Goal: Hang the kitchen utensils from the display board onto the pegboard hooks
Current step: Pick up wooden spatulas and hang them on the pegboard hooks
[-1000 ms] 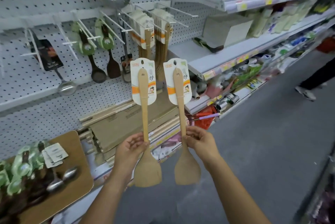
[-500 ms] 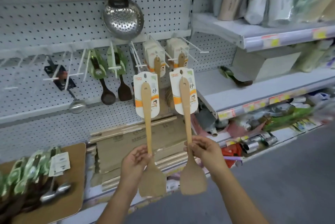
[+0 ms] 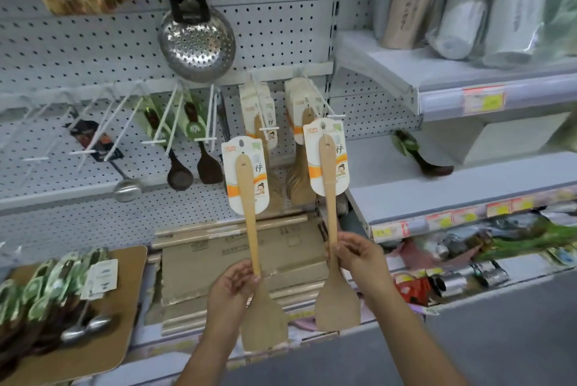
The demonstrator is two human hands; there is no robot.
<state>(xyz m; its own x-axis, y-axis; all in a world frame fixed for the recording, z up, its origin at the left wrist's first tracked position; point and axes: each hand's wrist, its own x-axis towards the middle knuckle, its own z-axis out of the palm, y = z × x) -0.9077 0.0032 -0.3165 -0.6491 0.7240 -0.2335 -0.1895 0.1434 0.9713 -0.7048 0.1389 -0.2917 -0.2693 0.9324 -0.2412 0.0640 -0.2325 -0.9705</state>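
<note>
Left hand: gripping left wooden spatula by handle, upright, blade down, before pegboard. Right hand: pinching right wooden spatula likewise, card top just beside hook tip near pegboard's right edge.

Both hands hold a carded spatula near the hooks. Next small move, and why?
Probably raise the right spatula, held by the right hand, and thread its card hole onto the right hook: the card top sits close to the hook's tip, where matching spatulas already hang. The left spatula is lower.
</note>
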